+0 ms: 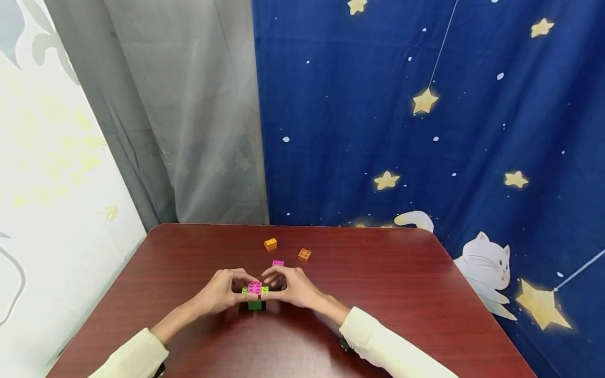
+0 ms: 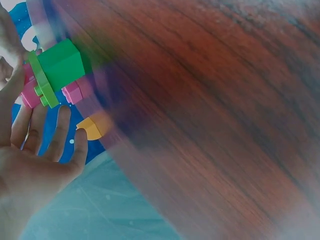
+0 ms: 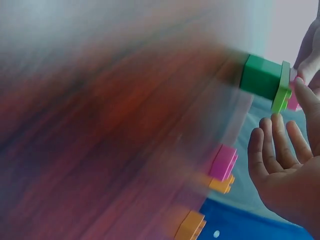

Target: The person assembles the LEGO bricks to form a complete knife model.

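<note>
A small stack sits before me on the table: a green block [image 1: 255, 305] below, a lime plate [image 1: 265, 290] across it, and a pink brick [image 1: 255, 287] on top. My left hand [image 1: 222, 291] pinches the pink brick from the left, thumb in front and fingertips behind. From the right my right hand [image 1: 295, 289] reaches in, its thumb at the front of the pink brick. Its other fingers are loosely bent and spread, with fingertips near the lime plate's end in the right wrist view. Part of the lime plate is hidden by the thumbs.
Beyond the hands lies another pink brick [image 1: 278, 263], partly behind the right fingers. Two orange bricks, one left [image 1: 270, 244] and one right [image 1: 304, 254], lie farther back on the dark red table [image 1: 378, 294]. Curtains [image 1: 331, 131] hang behind the table's far edge.
</note>
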Demonstrator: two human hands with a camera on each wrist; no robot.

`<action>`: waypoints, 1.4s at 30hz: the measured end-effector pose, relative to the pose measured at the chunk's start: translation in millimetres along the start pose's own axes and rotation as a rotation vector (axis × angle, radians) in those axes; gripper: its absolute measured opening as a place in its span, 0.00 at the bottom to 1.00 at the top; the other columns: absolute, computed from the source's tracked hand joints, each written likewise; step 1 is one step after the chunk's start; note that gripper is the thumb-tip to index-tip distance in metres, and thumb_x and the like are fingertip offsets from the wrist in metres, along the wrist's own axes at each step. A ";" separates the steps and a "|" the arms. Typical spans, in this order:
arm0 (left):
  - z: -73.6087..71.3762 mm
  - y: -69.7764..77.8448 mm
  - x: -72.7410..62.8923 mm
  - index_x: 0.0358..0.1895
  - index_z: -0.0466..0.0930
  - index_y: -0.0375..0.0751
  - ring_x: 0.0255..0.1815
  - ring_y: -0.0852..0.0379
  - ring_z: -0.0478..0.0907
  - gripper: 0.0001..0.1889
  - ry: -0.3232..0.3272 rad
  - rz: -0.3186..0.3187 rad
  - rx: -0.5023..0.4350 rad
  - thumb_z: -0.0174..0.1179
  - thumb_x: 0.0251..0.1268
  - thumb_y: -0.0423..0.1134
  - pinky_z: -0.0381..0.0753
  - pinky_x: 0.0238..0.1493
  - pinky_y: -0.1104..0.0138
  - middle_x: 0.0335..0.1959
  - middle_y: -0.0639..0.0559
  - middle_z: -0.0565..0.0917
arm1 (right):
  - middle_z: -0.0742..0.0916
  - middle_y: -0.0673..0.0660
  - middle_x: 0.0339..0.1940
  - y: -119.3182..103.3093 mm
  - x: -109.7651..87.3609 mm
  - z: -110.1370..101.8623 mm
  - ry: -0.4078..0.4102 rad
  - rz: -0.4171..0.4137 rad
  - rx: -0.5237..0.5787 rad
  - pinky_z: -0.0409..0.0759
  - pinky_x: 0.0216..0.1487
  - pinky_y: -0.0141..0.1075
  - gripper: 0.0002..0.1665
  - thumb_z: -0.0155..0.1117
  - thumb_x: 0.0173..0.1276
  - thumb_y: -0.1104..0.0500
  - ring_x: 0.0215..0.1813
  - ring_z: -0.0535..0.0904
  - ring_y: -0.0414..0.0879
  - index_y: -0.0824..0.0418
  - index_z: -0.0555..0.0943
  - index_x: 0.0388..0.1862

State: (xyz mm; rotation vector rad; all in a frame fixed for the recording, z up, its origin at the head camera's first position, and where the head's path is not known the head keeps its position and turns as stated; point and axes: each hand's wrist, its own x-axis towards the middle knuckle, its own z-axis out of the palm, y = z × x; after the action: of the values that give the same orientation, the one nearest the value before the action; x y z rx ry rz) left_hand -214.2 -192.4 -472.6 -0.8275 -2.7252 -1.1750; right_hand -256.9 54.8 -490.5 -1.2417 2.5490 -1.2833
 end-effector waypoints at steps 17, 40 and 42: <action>-1.6 -2.7 3.2 0.45 0.91 0.52 0.32 0.49 0.78 0.16 -0.008 -0.014 0.038 0.79 0.56 0.52 0.74 0.31 0.70 0.34 0.67 0.85 | 0.91 0.58 0.41 41.2 5.8 -21.6 0.132 0.101 -0.067 0.86 0.46 0.37 0.22 0.80 0.63 0.60 0.41 0.89 0.47 0.65 0.85 0.54; -3.1 -0.4 0.9 0.47 0.91 0.50 0.35 0.46 0.80 0.16 -0.022 -0.028 0.018 0.78 0.58 0.51 0.76 0.34 0.70 0.37 0.63 0.86 | 0.89 0.56 0.49 52.1 30.6 -8.9 0.108 0.209 -0.186 0.83 0.52 0.38 0.30 0.82 0.61 0.56 0.48 0.87 0.48 0.63 0.83 0.60; -2.8 -0.6 0.6 0.47 0.91 0.50 0.36 0.47 0.80 0.16 -0.026 -0.028 0.021 0.78 0.58 0.51 0.77 0.35 0.68 0.37 0.64 0.86 | 0.89 0.56 0.50 50.5 32.2 -7.6 0.097 0.211 -0.203 0.83 0.52 0.38 0.29 0.82 0.61 0.56 0.48 0.87 0.48 0.61 0.83 0.60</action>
State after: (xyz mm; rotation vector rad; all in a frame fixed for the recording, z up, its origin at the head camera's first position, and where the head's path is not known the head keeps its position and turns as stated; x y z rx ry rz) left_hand -215.5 -194.5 -470.8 -0.8109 -2.7741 -1.1471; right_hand -313.9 55.7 -510.3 -0.9239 2.8471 -1.0910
